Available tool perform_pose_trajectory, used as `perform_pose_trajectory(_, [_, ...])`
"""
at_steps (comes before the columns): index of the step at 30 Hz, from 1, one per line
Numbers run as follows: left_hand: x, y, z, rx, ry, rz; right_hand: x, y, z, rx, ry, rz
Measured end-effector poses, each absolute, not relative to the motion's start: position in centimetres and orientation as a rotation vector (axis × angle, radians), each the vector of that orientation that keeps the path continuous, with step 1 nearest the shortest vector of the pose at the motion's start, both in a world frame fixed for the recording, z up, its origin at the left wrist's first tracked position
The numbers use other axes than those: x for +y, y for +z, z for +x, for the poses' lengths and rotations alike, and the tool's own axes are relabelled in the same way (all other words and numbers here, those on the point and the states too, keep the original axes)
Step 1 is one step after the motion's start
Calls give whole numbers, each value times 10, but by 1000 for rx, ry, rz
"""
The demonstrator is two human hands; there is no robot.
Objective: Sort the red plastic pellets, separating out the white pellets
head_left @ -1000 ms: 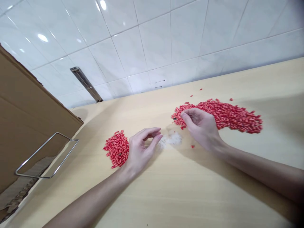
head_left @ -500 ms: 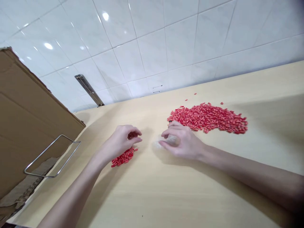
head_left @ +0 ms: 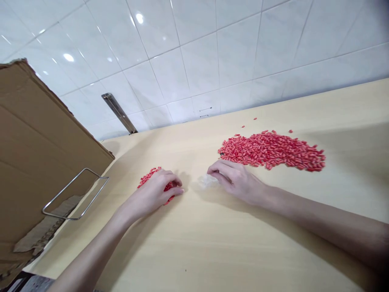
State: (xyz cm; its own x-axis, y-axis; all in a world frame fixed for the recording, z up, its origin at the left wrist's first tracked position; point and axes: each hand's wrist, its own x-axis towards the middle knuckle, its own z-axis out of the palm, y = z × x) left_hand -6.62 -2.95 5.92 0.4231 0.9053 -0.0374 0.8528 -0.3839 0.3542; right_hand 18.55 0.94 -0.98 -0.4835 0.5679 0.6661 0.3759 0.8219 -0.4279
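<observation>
My left hand is over a small pile of red pieces, its thumb and fingers apart, with red pieces showing between them. A clear, crumpled plastic bag lies on the table beside my right hand. The fingers of that hand are pinched together at the bag's edge. Behind my right hand spreads a large pile of small red pieces, with a small dark bit at its left end.
A cardboard box stands at the left, with a bent metal wire frame in front of it. A metal strip leans against the tiled wall. A few stray red pieces lie behind the large pile on the table.
My left hand has moved down over the small pile, which now shows behind it. The fingers of my right hand have closed at the bag, and the view has shifted slightly.
</observation>
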Motion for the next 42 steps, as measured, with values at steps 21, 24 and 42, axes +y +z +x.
perform_pose_trajectory(21, [-7,12,-8,1278,1223,2029,11,-2,187,-1775,651,-873])
perform_pose_trajectory(24, [-7,5,-8,1222,1294,1942,13,-3,187,-1836,560,-844])
perform_pose_trajectory(42, [-16,3,-4,1125,1398,1865,11,3,187,-1879,756,-746])
